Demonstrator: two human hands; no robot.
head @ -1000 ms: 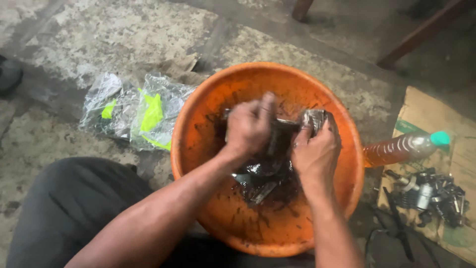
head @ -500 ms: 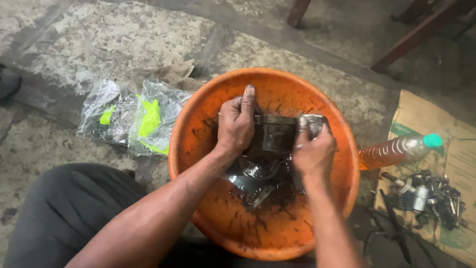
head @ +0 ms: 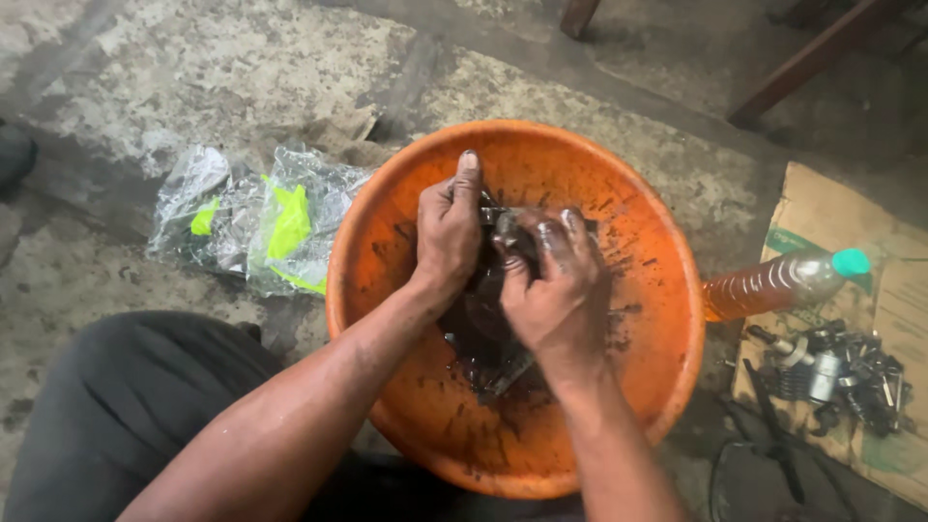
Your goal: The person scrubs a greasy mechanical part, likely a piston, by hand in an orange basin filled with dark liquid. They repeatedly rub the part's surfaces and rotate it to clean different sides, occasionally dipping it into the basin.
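Note:
An orange plastic basin sits on the concrete floor with dark oily liquid and small metal bits at its bottom. Over its middle, my left hand grips the left side of a greasy metal part. My right hand lies across the part's front and right side, fingers spread over it. Most of the part is hidden under both hands. Both hands are smeared with dark oil.
Clear plastic bags with yellow-green print lie left of the basin. At the right, a plastic bottle of amber liquid with a green cap rests on cardboard beside a pile of small metal parts. Wooden legs stand behind.
My right hand has slid left from the part's right end and now covers its front. The left hand keeps its grip on the left side.

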